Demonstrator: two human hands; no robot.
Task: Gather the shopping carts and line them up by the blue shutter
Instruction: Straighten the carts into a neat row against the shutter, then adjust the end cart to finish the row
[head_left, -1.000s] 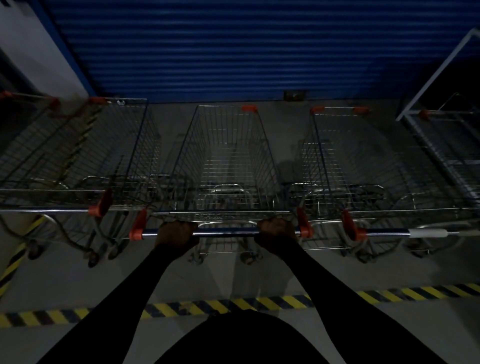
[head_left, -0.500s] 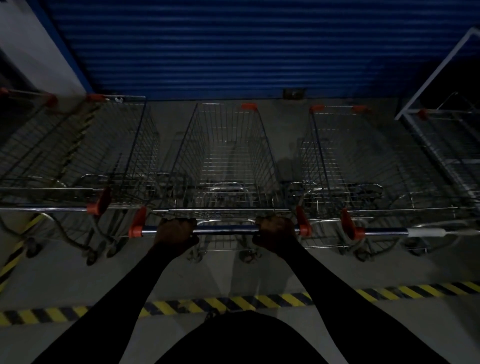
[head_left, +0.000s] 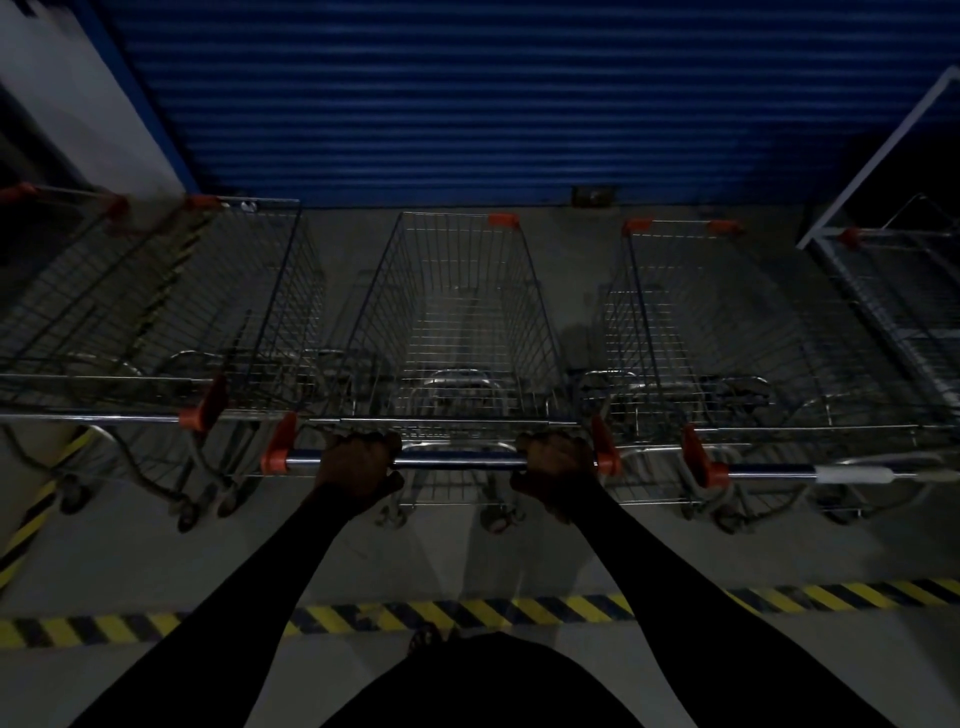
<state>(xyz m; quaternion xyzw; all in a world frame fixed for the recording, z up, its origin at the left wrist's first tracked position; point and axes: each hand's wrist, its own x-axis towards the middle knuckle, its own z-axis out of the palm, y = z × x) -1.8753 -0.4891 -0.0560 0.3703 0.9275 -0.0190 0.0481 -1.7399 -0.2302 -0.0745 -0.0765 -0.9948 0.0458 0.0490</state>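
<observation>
A wire shopping cart (head_left: 457, 312) with orange corner caps stands straight ahead of me, its nose toward the blue shutter (head_left: 467, 93). My left hand (head_left: 358, 465) and my right hand (head_left: 556, 467) both grip its chrome handle bar (head_left: 457, 460), one near each end. A second cart (head_left: 171, 306) stands close on the left and a third cart (head_left: 727, 332) close on the right, both facing the shutter as well. The light is dim.
A further cart's edge (head_left: 57, 208) shows at far left and a white-framed cart or rack (head_left: 893, 249) at far right. Yellow-black hazard tape (head_left: 519, 610) crosses the concrete floor behind the carts. A pale wall (head_left: 62, 104) flanks the shutter's left side.
The middle cart has rolled slightly forward toward the shutter with both hands still on its handle. The neighbouring carts have not moved.
</observation>
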